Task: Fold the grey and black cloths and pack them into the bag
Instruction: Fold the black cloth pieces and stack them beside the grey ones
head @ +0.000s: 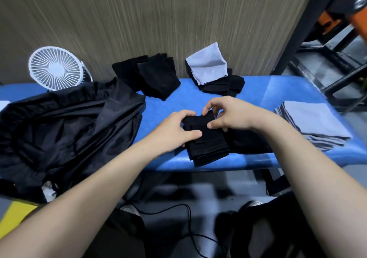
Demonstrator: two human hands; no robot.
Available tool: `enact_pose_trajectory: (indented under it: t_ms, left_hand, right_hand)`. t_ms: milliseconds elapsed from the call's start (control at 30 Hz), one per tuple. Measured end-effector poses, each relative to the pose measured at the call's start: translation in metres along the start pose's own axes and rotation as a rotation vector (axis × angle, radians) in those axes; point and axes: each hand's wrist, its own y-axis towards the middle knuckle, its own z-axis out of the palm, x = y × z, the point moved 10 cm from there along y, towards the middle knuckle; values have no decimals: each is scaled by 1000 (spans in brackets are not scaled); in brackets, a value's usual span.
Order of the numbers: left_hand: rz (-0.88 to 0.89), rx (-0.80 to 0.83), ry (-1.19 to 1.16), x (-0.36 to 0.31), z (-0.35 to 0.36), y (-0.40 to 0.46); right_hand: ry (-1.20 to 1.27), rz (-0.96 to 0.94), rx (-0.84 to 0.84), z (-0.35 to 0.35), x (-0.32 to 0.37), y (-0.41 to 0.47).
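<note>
Now both hands, left [174,130] and right [228,114], pinch the black cloth [206,144] at the table [278,90] front; square its edges, press flat, then lift toward the bag [69,130].

The bag [65,134] runs off the left edge. The hands [198,126] cover part of the black stack [206,148]. The floor below is blurred; the cables [184,218] perhaps tangle.

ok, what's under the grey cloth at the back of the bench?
The grey cloth lies on top of a pile of black cloths, whose edges stick out to the right and front on the blue bench. How many are in the pile, and anything beneath, is covered.
</note>
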Motion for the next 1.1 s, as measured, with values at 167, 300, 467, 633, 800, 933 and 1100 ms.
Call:
enact_pose_trajectory:
  t_ms: [167, 300, 467, 633, 800, 933, 1100]
  left_hand:
    - [45, 2, 171, 5, 3, 3]
    - [57, 21, 203, 8, 3, 7]
    - [42, -183, 88, 23, -38, 27]
    - [-6, -493, 158, 45, -111, 39]
    - [-109, -564, 115, 68, -133, 50]
    - [-58, -516, 102, 71, -130, 68]
    - [-20, -463, -6, 65, -120, 83]
  right_hand:
    - [-167, 1, 2, 2, -1, 3]
    - [-199, -5, -8, -2, 0, 5]
    - [-150, -2, -77, -7, 5, 18]
    - [-91, 11, -107, -3, 13, 42]
    - [-35, 12, -127, 3, 24, 69]
    - [13, 6, -125, 9, 30, 84]
    - [44, -9, -139, 12, 34, 94]
